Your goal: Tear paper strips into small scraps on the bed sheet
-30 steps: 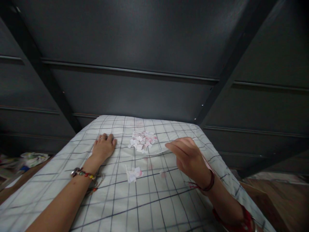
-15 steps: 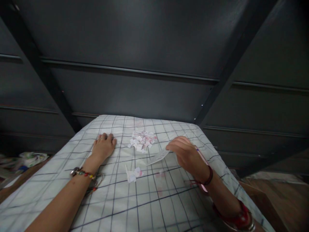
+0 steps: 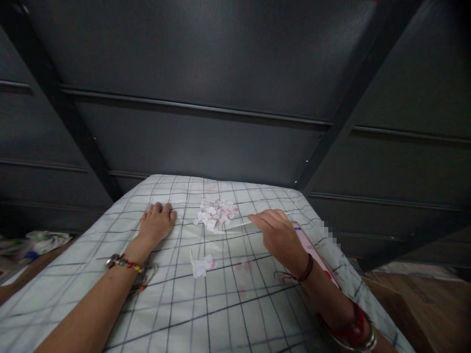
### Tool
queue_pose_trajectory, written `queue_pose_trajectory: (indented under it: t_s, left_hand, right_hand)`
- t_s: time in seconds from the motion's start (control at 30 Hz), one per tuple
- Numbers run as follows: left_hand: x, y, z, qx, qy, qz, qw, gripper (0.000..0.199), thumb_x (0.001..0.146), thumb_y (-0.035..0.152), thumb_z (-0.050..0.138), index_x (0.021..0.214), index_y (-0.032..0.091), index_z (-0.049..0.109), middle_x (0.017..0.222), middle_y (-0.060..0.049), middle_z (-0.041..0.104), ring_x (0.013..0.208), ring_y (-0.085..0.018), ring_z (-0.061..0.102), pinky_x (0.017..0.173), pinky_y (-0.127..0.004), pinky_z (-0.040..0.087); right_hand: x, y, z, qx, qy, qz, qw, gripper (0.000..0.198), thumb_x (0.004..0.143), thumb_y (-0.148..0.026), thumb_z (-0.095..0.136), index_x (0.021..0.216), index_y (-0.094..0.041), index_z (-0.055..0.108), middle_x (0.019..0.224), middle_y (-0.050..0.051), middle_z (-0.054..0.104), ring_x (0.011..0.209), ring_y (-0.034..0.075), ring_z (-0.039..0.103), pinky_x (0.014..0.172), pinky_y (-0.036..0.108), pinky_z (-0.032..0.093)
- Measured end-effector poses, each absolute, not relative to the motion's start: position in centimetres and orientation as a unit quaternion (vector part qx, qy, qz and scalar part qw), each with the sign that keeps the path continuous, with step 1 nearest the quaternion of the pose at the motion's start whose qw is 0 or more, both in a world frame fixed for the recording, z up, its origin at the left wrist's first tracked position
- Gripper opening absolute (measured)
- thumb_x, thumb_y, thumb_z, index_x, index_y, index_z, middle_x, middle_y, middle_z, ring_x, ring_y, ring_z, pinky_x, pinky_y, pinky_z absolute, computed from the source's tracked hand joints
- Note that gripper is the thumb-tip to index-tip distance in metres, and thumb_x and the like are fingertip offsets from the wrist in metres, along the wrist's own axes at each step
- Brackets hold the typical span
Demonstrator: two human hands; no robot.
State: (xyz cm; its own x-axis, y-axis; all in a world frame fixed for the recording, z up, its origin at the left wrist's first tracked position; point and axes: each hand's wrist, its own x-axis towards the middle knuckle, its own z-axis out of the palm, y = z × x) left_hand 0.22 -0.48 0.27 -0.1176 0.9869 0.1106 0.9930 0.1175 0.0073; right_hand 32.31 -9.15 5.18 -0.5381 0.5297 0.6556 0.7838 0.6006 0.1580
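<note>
My left hand [image 3: 156, 224] lies flat on the checked cloth with its fingers spread, left of a heap of torn paper pieces [image 3: 215, 214]. My right hand [image 3: 275, 235] pinches one end of a sheet of paper [image 3: 237, 225], which looks thin and nearly edge-on from here. The sheet's far end reaches the near right side of the heap. A few paper scraps [image 3: 203, 265], one of them folded up on edge, lie apart between my hands, closer to me. Partly under my right wrist is a phone [image 3: 312, 247] with a pink screen.
The white checked cloth [image 3: 184, 314] covers the whole surface and narrows toward a dark panelled wall [image 3: 206, 142]. Faint reddish stains [image 3: 243, 274] mark the cloth. A wooden floor [image 3: 434, 294] shows low on the right, and a pile of assorted items [image 3: 47, 243] at the left.
My right hand has shifted slightly left and tipped the paper, so it now shows edge-on, its free end nearer the heap. More of the phone is uncovered. My left hand stays put.
</note>
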Motion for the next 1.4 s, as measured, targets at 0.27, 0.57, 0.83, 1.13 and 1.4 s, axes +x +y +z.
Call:
queue_pose_trajectory:
  t_s: [0.27,0.57,0.83,1.13,1.4]
  left_hand:
    - [0.1,-0.5,0.2,-0.674,-0.736,-0.048,0.043,0.054,0.096,0.040,0.025,0.136,0.014,0.051,0.141,-0.021,0.052,0.133,-0.034,0.046,0.104,-0.049,0.040]
    - [0.2,-0.7,0.2,-0.677,-0.732,-0.053,0.048,0.053,0.097,0.039,0.024,0.135,0.012,0.051,0.137,-0.021,0.053,0.130,-0.033,0.047,0.102,-0.048,0.041]
    - [0.1,-0.7,0.5,-0.676,-0.734,-0.050,0.040,0.052,0.096,0.039,0.026,0.133,0.014,0.053,0.139,-0.021,0.053,0.132,-0.033,0.047,0.104,-0.049,0.040]
    - [0.1,-1.0,0.5,-0.671,-0.738,-0.057,0.049,0.051,0.097,0.039,0.027,0.132,0.014,0.055,0.140,-0.020,0.053,0.132,-0.034,0.046,0.103,-0.049,0.040]
    - [0.5,-2.1,1.4,-0.666,-0.743,-0.061,0.041,0.051,0.098,0.036,0.027,0.136,0.013,0.052,0.142,-0.020,0.051,0.134,-0.032,0.045,0.106,-0.047,0.038]
  right_hand:
    - [31.9,-9.7,5.7,-0.372,-0.844,-0.228,0.312,0.045,0.079,0.007,0.037,0.104,-0.017,0.066,0.086,0.005,0.070,0.079,0.019,0.057,0.074,0.035,0.041]
    - [33.2,-10.0,6.8,-0.364,-0.851,-0.219,0.310,0.047,0.080,0.006,0.037,0.110,-0.015,0.065,0.084,0.005,0.069,0.078,0.019,0.057,0.073,0.034,0.043]
    - [33.8,-10.2,7.8,-0.370,-0.875,-0.188,0.250,0.046,0.080,0.007,0.037,0.108,-0.015,0.067,0.088,0.006,0.072,0.080,0.018,0.062,0.075,0.034,0.049]
    - [34.3,-10.3,8.4,-0.345,-0.885,-0.178,0.257,0.031,0.086,0.001,0.044,0.095,-0.018,0.067,0.086,0.003,0.072,0.080,0.016,0.064,0.078,0.030,0.049]
    - [30.4,-11.7,8.8,-0.273,-0.900,-0.212,0.266,0.027,0.094,-0.004,0.042,0.092,-0.018,0.065,0.080,0.001,0.070,0.073,0.013,0.061,0.073,0.027,0.046]
